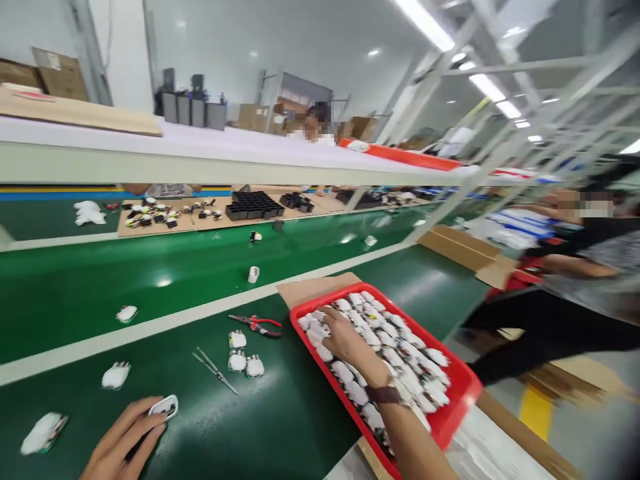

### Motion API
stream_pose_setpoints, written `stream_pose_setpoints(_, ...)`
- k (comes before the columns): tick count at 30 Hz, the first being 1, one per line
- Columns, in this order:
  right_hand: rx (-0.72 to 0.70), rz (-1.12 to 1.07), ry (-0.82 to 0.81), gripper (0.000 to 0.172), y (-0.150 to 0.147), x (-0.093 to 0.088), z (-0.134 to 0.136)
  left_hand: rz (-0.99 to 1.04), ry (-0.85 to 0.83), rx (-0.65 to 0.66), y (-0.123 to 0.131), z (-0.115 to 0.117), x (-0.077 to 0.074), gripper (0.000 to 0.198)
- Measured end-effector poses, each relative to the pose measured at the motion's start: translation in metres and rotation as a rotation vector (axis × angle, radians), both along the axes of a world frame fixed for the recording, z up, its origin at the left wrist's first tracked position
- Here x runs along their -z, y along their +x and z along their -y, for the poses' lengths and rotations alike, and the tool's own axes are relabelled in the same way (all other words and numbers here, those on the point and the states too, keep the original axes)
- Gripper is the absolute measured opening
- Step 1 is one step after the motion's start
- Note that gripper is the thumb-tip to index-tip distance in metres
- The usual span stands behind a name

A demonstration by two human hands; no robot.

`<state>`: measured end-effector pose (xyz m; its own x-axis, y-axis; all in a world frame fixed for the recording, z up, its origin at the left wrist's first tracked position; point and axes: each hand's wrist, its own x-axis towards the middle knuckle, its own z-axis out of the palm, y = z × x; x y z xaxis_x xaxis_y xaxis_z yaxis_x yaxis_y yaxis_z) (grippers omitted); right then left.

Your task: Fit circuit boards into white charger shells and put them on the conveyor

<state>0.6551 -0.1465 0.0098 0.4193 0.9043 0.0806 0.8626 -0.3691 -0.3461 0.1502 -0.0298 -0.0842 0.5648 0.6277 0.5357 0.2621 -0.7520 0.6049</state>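
My right hand (347,341) reaches into a red tray (453,413) heaped with several small white plug parts (400,360). Its fingers curl down onto the parts at the tray's left side; what they grip is hidden. A dark watch band sits on that wrist. My left hand (123,443) rests at the bottom left on the green mat, its fingers closed on one white plug part (165,405). Three more white parts (244,353) lie in a cluster between my hands, beside tweezers (216,371) and red-handled pliers (257,325).
A green conveyor belt (150,280) carries scattered white parts. Beyond it lie cardboard sheets with small components and black trays (254,205). A person in black (575,280) leans in at the right by cardboard boxes. A white shelf (200,157) runs overhead.
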Motion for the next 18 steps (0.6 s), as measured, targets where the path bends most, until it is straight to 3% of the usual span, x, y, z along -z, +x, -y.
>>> stream_pose_setpoints(2, -0.089, -0.009, 0.097, 0.036, -0.024, -0.004, -0.010, -0.044, -0.004, 0.041, -0.002, 0.000, 0.000, 0.029)
stream_pose_setpoints(5, -0.366, -0.083, 0.350, 0.034, -0.081, -0.003, -0.029, -0.054, -0.065, -0.004, -0.006, -0.001, -0.001, 0.029)
stream_pose_setpoints(9, -0.679, -0.057, 0.295, 0.030, -0.176, 0.016, -0.049, -0.065, -0.048, -0.027, -0.009, 0.002, -0.005, 0.036)
stream_pose_setpoints(13, -0.636, 0.254, 0.149, 0.024, -0.234, 0.051, -0.064, -0.109, 0.076, 0.070, -0.005, 0.006, -0.014, 0.036)
stream_pose_setpoints(18, -0.593, 0.466, 0.002, 0.022, -0.253, 0.071, -0.070, -0.086, 0.082, 0.136, 0.008, 0.009, -0.015, 0.031)
